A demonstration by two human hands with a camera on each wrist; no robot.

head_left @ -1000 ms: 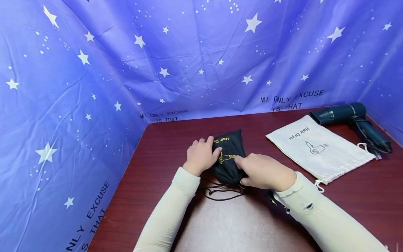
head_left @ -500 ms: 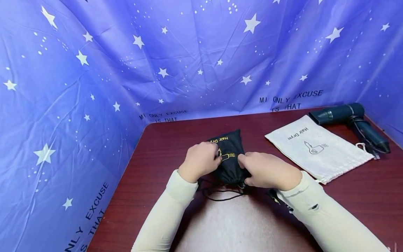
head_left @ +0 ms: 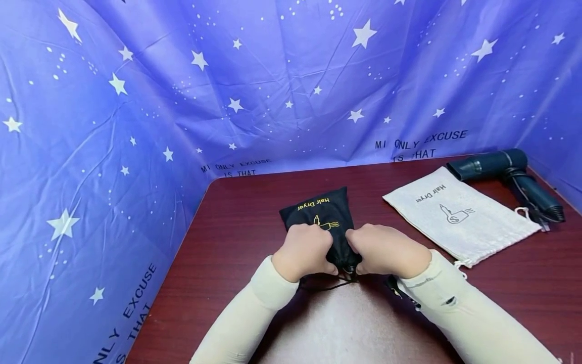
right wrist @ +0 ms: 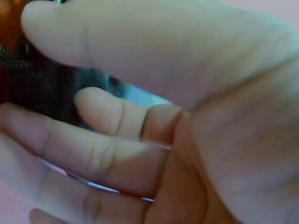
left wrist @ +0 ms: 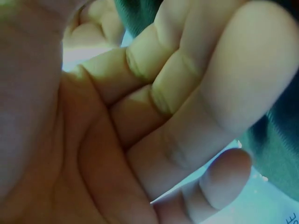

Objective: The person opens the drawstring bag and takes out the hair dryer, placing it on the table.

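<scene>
A black drawstring pouch (head_left: 340, 212) with yellow "Hair Dryer" lettering and a dryer drawing lies on the table in the head view. My left hand (head_left: 306, 250) grips its lower left side, the thumb pointing at the gathered neck. On the opposite side my right hand (head_left: 388, 247) holds the edge near the neck between thumb and fingers. A black cord (head_left: 328, 288) loops out below the neck. Dark pouch fabric (left wrist: 280, 140) shows beyond my fingers in the left wrist view. In the right wrist view the pouch (right wrist: 44, 88) sits between thumb and fingers.
A white drawstring bag (head_left: 459, 217) printed "Hair Dryer" lies flat at the right. A dark green hair dryer (head_left: 495, 164) with its cord wound on the handle rests behind it, by the table's far right edge. A blue starry curtain (head_left: 282, 76) encloses the red-brown table (head_left: 204, 283).
My left hand has slid from the pouch's upper left side down toward its neck, uncovering the lettering. The right hand stays nearly in place at the right edge.
</scene>
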